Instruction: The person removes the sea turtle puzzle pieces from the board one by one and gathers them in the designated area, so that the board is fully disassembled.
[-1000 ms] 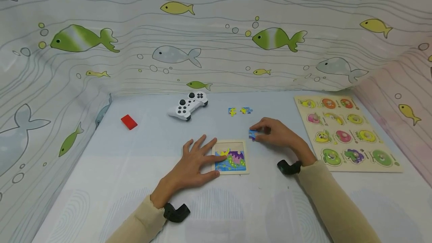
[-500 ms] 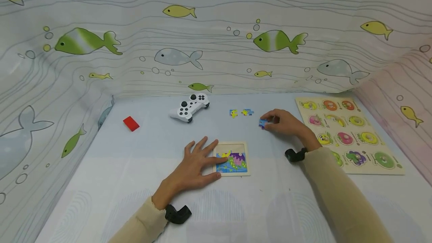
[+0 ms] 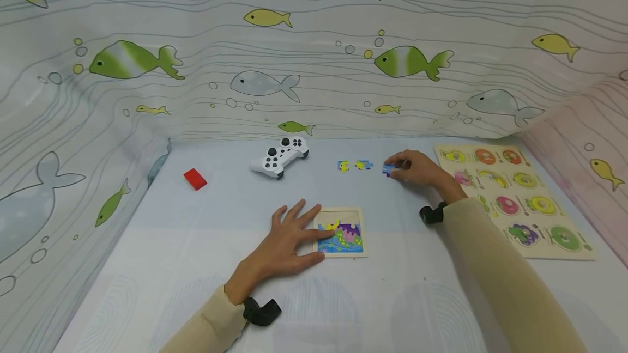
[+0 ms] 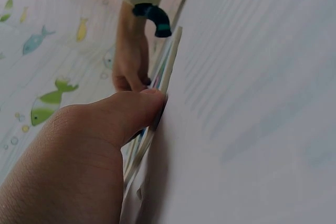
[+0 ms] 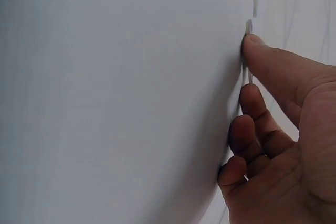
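A small wooden-framed jigsaw puzzle (image 3: 364, 233) lies at the middle of the table, its lower part filled with blue, purple, green and yellow pieces. Bare board shows along its top. My left hand (image 3: 284, 244) rests with spread fingers on the puzzle's left side; in the left wrist view the thumb (image 4: 142, 106) touches the frame's edge. Farther back, my right hand (image 3: 419, 170) pinches a blue puzzle piece (image 3: 389, 170) between thumb and fingers, at the table surface. Left of it, two loose yellow-and-blue puzzle pieces, one outer (image 3: 343, 166) and one nearer (image 3: 364, 165), lie in a row.
Behind the left hand stands a white game controller (image 3: 282, 157). A red rectangular block (image 3: 195, 179) lies farther left. On the right, a wooden fruit puzzle board (image 3: 535, 233) lies partly behind the right forearm. A fish-print cloth (image 3: 324, 97) rises at the back.
My right hand has moved away from the framed puzzle, back and to the right, carrying the blue puzzle piece up to the row of loose pieces. The left hand stays on the puzzle.
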Available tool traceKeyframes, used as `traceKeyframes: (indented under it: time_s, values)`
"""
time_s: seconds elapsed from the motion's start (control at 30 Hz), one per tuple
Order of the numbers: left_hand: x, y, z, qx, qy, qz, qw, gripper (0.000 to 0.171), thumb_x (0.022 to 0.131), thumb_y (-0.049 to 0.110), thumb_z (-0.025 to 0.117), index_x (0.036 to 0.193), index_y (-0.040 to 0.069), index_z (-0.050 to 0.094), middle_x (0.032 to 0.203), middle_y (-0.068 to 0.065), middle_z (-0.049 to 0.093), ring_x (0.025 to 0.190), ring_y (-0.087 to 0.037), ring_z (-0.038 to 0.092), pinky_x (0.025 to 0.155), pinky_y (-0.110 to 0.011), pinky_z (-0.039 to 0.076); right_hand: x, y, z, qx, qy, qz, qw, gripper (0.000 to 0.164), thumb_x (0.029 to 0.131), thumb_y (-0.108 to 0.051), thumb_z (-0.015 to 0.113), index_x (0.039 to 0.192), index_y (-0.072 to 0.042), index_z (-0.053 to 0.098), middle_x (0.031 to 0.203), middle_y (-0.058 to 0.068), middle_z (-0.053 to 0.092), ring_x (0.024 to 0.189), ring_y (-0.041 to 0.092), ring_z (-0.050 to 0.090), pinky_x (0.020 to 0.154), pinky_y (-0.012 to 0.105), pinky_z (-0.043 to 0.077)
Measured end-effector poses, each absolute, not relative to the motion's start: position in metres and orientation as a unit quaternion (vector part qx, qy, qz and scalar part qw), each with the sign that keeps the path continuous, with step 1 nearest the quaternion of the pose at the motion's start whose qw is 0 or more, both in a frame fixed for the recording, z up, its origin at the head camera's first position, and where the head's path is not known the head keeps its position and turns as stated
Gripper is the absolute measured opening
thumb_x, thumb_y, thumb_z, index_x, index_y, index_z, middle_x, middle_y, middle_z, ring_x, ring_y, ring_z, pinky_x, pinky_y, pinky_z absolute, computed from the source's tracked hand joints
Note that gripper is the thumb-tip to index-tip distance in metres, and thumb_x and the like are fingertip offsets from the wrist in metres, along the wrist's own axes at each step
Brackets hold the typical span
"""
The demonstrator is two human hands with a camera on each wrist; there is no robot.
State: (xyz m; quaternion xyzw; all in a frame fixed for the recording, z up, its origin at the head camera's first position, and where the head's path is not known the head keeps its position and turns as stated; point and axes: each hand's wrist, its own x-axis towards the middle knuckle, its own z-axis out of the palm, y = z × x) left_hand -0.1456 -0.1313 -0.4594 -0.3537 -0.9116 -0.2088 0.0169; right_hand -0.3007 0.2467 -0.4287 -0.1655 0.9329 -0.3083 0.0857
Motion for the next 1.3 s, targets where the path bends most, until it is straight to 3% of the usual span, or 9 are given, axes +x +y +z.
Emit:
traceKeyframes:
  time_s: [1.0, 1.3]
  values:
    - [-0.145, -0.132, -0.459, -0.351, -0.914, -0.2, 0.01, 0.047, 0.094, 0.057, 0.058, 0.14, 0.044, 0.06, 0.168, -0.005, 0.031, 0.158, -0.039, 0.015, 0.116, -0.07, 0.012, -0.322, 0.246, -0.426, -0.167, 0.933, -0.302, 0.106, 0.037, 0.098, -0.014, 0.067, 0.135, -0.012, 0.067, 0.101, 0.013, 0.065, 0.088, 0.024, 0.051, 0.075, 0.034, 0.041]
    - [-0.146, -0.132, -0.459, -0.352, -0.915, -0.195, 0.01, 0.047, 0.094, 0.057, 0.058, 0.14, 0.044, 0.06, 0.168, -0.005, 0.031, 0.158, -0.039, 0.016, 0.116, -0.07, 0.013, -0.316, 0.247, -0.426, -0.139, 0.928, -0.326, 0.116, 0.049, 0.1, -0.019, 0.065, 0.148, -0.014, 0.055, 0.114, 0.017, 0.064, 0.095, 0.027, 0.051, 0.08, 0.034, 0.042]
